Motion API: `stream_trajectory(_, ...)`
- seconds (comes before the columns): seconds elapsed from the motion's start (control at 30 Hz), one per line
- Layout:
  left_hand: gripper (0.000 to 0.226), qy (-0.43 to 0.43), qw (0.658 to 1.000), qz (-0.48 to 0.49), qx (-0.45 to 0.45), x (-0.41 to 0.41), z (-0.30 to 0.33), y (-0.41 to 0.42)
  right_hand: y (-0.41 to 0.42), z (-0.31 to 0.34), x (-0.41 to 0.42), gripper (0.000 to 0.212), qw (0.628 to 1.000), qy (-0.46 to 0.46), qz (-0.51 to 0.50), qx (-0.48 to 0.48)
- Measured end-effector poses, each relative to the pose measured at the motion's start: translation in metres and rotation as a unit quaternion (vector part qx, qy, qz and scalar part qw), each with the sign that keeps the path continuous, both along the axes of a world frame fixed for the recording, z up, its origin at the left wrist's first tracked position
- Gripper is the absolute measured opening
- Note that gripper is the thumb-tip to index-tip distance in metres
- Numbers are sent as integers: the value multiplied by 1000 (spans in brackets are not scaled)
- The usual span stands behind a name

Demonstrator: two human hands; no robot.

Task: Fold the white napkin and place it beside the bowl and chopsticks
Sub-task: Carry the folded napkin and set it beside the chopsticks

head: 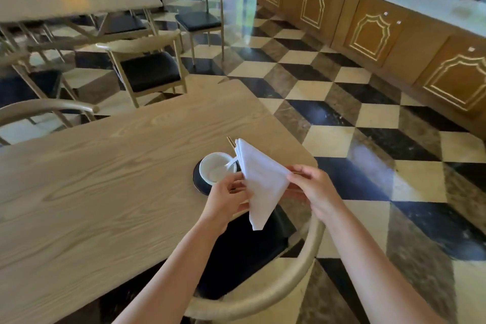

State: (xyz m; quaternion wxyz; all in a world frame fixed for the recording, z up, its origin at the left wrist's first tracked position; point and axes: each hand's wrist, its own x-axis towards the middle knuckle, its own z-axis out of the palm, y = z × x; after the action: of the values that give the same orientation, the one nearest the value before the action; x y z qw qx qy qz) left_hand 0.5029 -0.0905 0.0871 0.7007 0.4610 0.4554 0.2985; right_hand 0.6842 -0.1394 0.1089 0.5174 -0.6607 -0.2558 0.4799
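Hands: left hand [226, 198] and right hand [313, 187] each pinch a side of the white napkin [263, 181], held above the table [105, 179].
Napkin: folded to a triangle, not yet placed.
Bowl [215, 167]: at 10 o'clock from the napkin.
Chopsticks [231, 142]: 12 o'clock, probably partly hidden.

Chopsticks [231, 141] mostly behind the white napkin [263, 181]; dark plate [197, 177] partly under bowl [215, 167] and left hand [226, 198].

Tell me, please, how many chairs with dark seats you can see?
5, maybe more hidden: one below the hands at the near table, one beyond that table, one further back, one at left, one under the far table.
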Motion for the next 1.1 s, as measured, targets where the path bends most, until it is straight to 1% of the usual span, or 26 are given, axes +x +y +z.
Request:
stream_trajectory(0.17, 37, 33, 998, 58, -18, 64, -30, 24, 35, -26, 57, 20, 999, -13, 7, -44)
stream_trajectory(0.23, 36, 53, 995, 88, -17, 90, -46, 35, 56, -42, 81, 20, 997, -29, 26, -64)
stream_trajectory(0.33, 36, 81, 987, 137, -20, 126, -71, 50, 86, -65, 116, 16, 994, -21, 59, -88)
stream_trajectory(0.4, 36, 109, 979, 167, -30, 147, -91, 59, 102, -80, 133, 12, 990, -23, 88, -109)
stream_trajectory(0.53, 39, 164, 961, 220, -35, 178, -120, 77, 135, -115, 154, 14, 983, -35, 122, -137)
stream_trajectory(0.67, 39, 200, 940, 275, -30, 192, -139, 92, 158, -142, 157, 11, 980, -52, 147, -128)
stream_trajectory(0.73, 36, 224, 931, 288, -24, 197, -148, 100, 168, -153, 160, 9, 976, -90, 167, -108)
stream_trajectory(0.8, 35, 243, 925, 292, -15, 201, -155, 105, 174, -165, 163, 14, 970, -129, 186, -91)
stream_trajectory(0.9, 31, 275, 920, 277, 28, 205, -160, 105, 181, -180, 166, 17, 956, -201, 204, -61)
stream_trajectory(0.93, 31, 301, 915, 262, 57, 207, -163, 104, 183, -184, 167, 17, 946, -237, 215, -55)
stream_trajectory(0.97, 34, 349, 901, 240, 98, 208, -166, 101, 183, -186, 168, 19, 932, -277, 229, -45)
stream_trajectory(1.0, 40, 411, 874, 215, 149, 209, -170, 97, 183, -188, 169, 22, 912, -330, 243, -27)
stream_trajectory(1.03, 45, 472, 836, 188, 208, 211, -174, 91, 183, -190, 171, 29, 877, -404, 261, 4)
stream_trajectory(1.07, 49, 516, 801, 152, 261, 213, -176, 85, 183, -190, 173, 35, 827, -485, 282, 47)
stream_trajectory(1.1, 53, 541, 782, 105, 292, 215, -178, 77, 185, -190, 174, 41, 772, -548, 307, 95)
